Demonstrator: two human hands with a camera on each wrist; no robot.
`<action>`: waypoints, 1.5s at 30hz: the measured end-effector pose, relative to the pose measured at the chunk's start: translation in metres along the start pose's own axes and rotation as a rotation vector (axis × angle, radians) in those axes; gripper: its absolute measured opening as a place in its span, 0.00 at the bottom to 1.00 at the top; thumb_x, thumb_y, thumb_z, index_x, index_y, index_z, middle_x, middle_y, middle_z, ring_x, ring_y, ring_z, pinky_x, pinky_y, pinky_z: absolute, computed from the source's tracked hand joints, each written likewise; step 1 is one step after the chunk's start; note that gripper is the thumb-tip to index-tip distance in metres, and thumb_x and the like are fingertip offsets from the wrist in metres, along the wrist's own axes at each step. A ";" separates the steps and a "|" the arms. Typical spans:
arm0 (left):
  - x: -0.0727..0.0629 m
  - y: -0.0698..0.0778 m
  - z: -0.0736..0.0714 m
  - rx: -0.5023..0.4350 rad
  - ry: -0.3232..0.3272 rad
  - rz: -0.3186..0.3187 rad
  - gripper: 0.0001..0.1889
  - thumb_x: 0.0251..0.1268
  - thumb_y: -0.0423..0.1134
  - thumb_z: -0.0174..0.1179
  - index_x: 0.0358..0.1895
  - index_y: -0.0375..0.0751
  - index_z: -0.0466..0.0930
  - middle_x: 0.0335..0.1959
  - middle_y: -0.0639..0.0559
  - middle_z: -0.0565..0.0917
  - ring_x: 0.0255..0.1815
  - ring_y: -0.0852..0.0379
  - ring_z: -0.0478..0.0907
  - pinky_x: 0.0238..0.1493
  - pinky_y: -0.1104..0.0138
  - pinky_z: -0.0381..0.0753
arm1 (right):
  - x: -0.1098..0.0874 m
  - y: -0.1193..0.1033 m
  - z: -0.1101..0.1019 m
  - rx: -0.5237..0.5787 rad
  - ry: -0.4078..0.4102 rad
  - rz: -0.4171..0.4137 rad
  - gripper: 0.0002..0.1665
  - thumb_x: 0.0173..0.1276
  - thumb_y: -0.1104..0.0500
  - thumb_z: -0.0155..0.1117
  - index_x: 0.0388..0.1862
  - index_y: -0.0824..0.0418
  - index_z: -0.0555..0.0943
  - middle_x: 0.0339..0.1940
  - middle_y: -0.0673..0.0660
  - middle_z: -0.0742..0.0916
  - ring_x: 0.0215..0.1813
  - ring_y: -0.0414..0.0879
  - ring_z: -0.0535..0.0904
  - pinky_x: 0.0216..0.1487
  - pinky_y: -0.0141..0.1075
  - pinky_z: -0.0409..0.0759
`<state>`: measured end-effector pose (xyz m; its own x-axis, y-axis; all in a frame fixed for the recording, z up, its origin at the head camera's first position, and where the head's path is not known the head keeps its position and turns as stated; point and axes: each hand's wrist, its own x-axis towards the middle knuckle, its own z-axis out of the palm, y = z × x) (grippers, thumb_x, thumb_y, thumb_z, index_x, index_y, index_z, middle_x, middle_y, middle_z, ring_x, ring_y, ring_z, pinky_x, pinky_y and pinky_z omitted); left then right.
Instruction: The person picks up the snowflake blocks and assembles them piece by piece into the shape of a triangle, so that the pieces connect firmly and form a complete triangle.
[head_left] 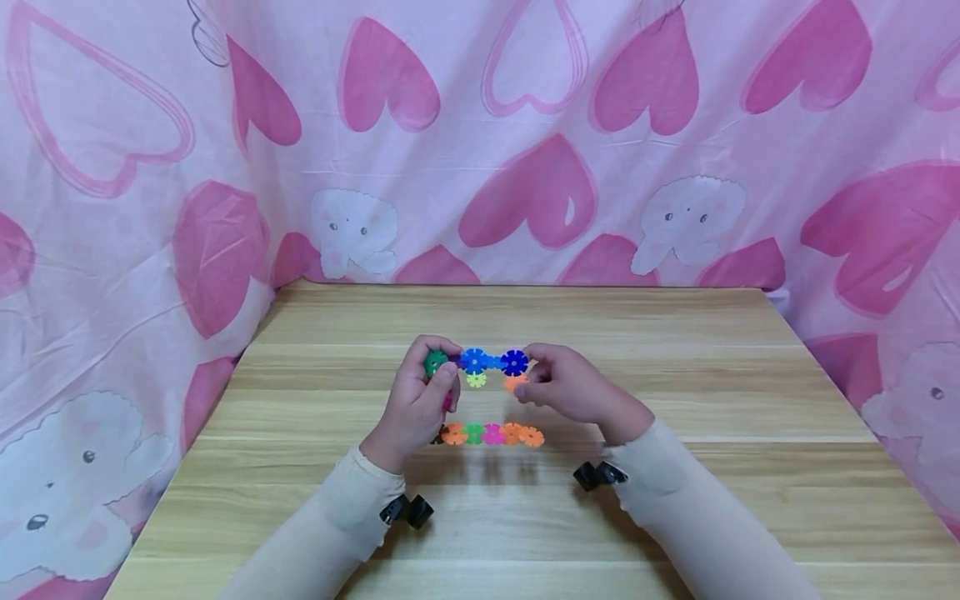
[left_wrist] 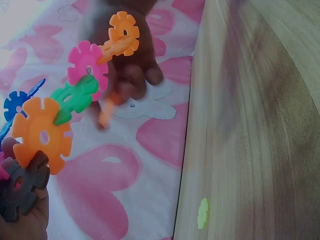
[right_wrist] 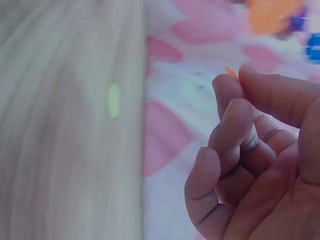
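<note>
My left hand (head_left: pixel 417 397) grips a linked chain of notched plastic snowflake discs, with a green disc (head_left: pixel 436 363) by its fingers. One run of the chain, including a light blue disc (head_left: pixel 473 361) and a dark blue disc (head_left: pixel 514 362), reaches toward my right hand. A nearer run holds brown, orange, green and pink discs (head_left: pixel 492 433). Between thumb and forefinger, my right hand (head_left: pixel 573 385) pinches an orange snowflake disc (right_wrist: pixel 231 72), mostly covered by the fingertips in the right wrist view. In the left wrist view that disc is blurred.
A yellow-green disc (left_wrist: pixel 202 213) lies on the wooden table (head_left: pixel 675 333), beyond the hands. Pink heart-patterned cloth (head_left: pixel 517 192) hangs behind the table and along both sides. Each sleeve cuff carries a small black camera (head_left: pixel 600 475).
</note>
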<state>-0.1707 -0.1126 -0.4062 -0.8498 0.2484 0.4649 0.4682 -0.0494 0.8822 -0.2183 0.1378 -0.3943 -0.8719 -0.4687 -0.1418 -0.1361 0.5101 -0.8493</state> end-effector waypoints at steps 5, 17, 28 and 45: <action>0.001 0.000 0.000 0.008 0.006 0.010 0.08 0.84 0.30 0.46 0.58 0.32 0.66 0.28 0.40 0.70 0.22 0.50 0.70 0.23 0.66 0.77 | -0.028 -0.012 -0.013 0.090 0.042 -0.081 0.21 0.69 0.65 0.73 0.59 0.61 0.81 0.33 0.57 0.85 0.33 0.50 0.79 0.31 0.34 0.79; 0.000 -0.001 0.000 -0.002 0.018 0.038 0.08 0.83 0.28 0.46 0.58 0.30 0.66 0.28 0.41 0.70 0.22 0.51 0.70 0.25 0.69 0.77 | -0.041 -0.007 -0.023 0.285 0.068 -0.159 0.21 0.72 0.66 0.70 0.63 0.65 0.80 0.34 0.60 0.85 0.35 0.45 0.80 0.40 0.34 0.84; 0.000 -0.006 0.000 -0.035 -0.026 0.116 0.08 0.82 0.26 0.46 0.57 0.29 0.67 0.26 0.44 0.70 0.20 0.52 0.69 0.24 0.68 0.76 | -0.040 -0.005 -0.020 0.327 0.074 -0.186 0.19 0.74 0.67 0.67 0.62 0.68 0.80 0.34 0.54 0.85 0.37 0.45 0.82 0.41 0.34 0.85; 0.000 -0.008 0.003 -0.016 -0.045 0.101 0.06 0.83 0.28 0.47 0.55 0.30 0.66 0.39 0.47 0.75 0.21 0.52 0.68 0.23 0.69 0.76 | -0.036 -0.003 -0.012 0.339 0.077 -0.170 0.19 0.72 0.67 0.70 0.60 0.69 0.80 0.33 0.54 0.85 0.36 0.44 0.83 0.44 0.35 0.86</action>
<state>-0.1738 -0.1097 -0.4136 -0.7867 0.2848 0.5478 0.5465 -0.0917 0.8325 -0.1924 0.1619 -0.3810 -0.8849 -0.4638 0.0435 -0.1298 0.1559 -0.9792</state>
